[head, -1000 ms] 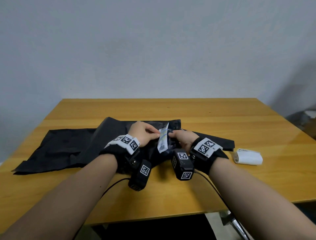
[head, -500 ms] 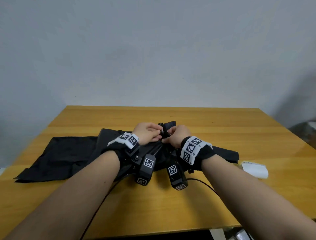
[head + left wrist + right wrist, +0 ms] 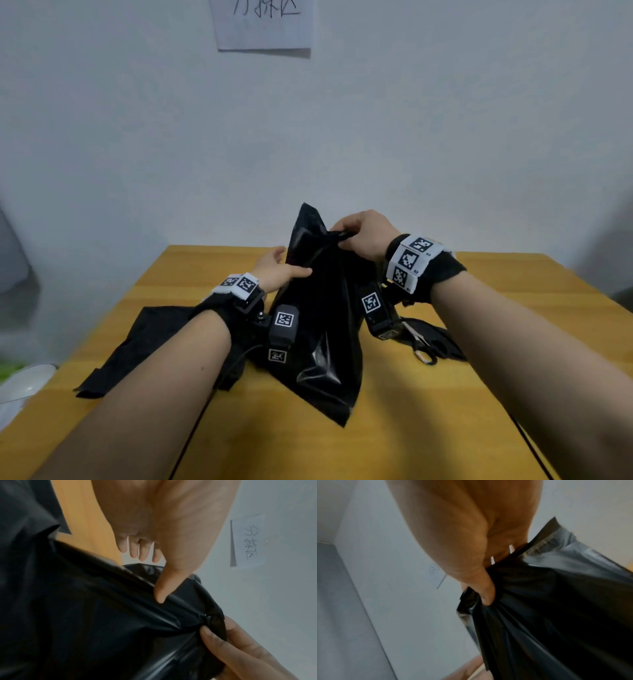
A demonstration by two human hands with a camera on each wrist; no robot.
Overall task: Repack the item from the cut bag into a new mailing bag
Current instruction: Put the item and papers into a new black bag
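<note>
A black mailing bag (image 3: 322, 329) hangs upright over the wooden table (image 3: 445, 428), its lower corner near the tabletop. My right hand (image 3: 346, 236) grips the bunched top of the bag (image 3: 539, 615), with the thumb (image 3: 486, 596) dug into the folds. A grey seal flap (image 3: 559, 543) shows beside that hand. My left hand (image 3: 291, 263) is at the bag's left edge with straight fingers (image 3: 142, 555) and the thumb (image 3: 159, 596) resting on the bag's front (image 3: 85, 615). Whatever is inside the bag is hidden.
A second black bag (image 3: 144, 339) lies flat on the table's left part. Scissors (image 3: 421, 349) rest on a black plastic piece (image 3: 445, 342) to the right. A paper note (image 3: 263, 24) hangs on the wall. Something white (image 3: 20, 383) sits beyond the table's left edge.
The bag has come up off the table and now hangs from my right hand. My left hand let go of its top and moved to its side. The view tilted upward.
</note>
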